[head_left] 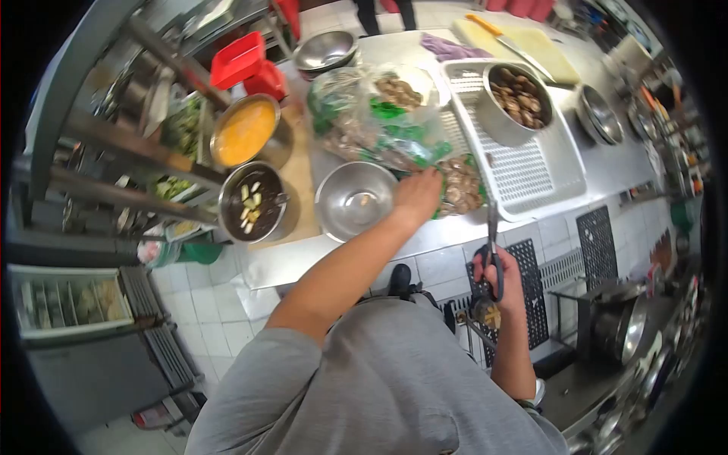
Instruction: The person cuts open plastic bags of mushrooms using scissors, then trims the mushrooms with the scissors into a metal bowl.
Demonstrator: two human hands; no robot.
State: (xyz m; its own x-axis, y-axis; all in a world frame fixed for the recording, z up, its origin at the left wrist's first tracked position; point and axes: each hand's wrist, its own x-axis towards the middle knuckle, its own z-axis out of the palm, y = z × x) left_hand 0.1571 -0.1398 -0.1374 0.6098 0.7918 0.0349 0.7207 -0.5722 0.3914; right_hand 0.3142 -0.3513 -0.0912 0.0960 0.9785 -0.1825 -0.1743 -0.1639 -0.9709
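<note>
My right hand (506, 279) grips a pair of scissors (494, 258) by the black handles, blades pointing up, off the table's front edge. At the edge of an opened green and clear plastic bag (394, 140), my left hand (419, 196) reaches in with its fingers curled. What those fingers hold, if anything, is hidden. Brown mushrooms (459, 186) lie in the bag just right of that hand. A steel bowl (355, 199) stands beside it on the left, with a small pale piece at its bottom.
A white perforated tray (565, 178) bears a steel pot (506, 125) of mushrooms. Left stand a pot of orange liquid (246, 133) and a pot of dark liquid (252, 199) with pale pieces. A knife (523, 53) rests on a cutting board (557, 47). Someone's legs (385, 14) show behind the table.
</note>
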